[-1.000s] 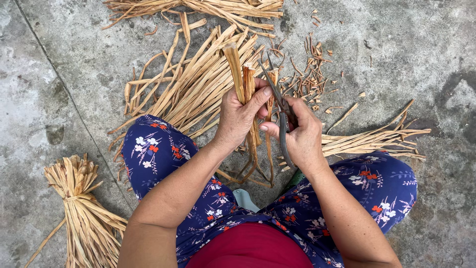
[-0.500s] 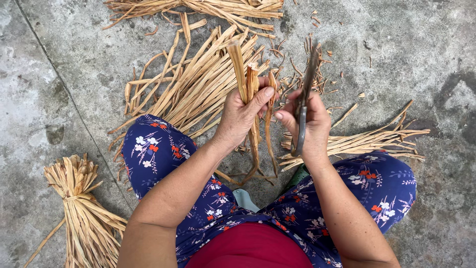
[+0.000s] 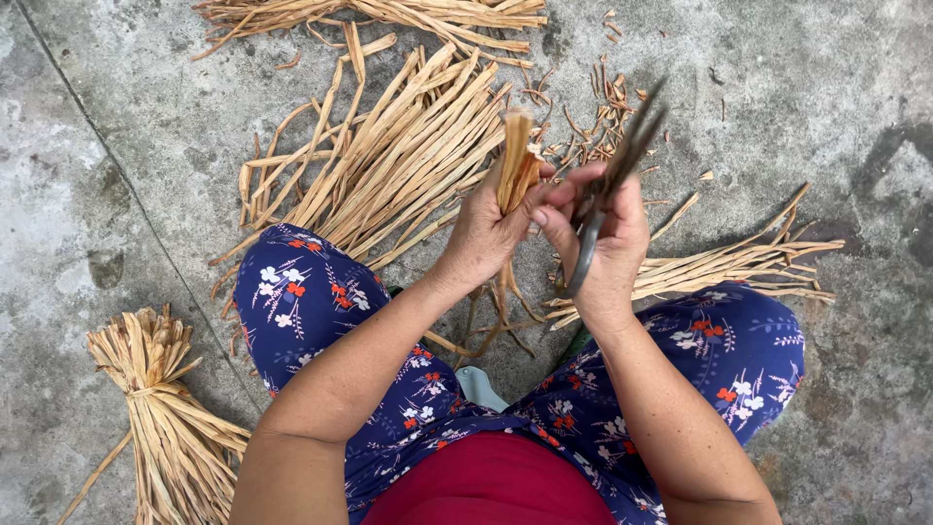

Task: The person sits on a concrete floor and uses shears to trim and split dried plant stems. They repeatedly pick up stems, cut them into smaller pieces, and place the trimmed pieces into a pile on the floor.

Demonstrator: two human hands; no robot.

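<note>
The left hand [image 3: 486, 233] is clamped around a small bunch of dried strips [image 3: 515, 170], holding it upright so the cut tops stick out above the fingers while the loose tails hang below the palm. The right hand [image 3: 607, 243], just beside it with the thumbs nearly touching, grips a pair of scissors [image 3: 612, 180] whose blurred blades point up and away; whether the blades are apart cannot be told. Beyond the left hand lies a fan of loose strips [image 3: 389, 165] on the concrete floor [image 3: 807, 87], with another pile [image 3: 389, 15] farther off. Short trimmings [image 3: 593, 117] are scattered past the scissors. A flat sheaf [image 3: 739, 262] lies right of the right hand, and a tied bundle [image 3: 155, 399] sits well away to the left, beyond the floral-clothed knee [image 3: 292, 282].
</note>
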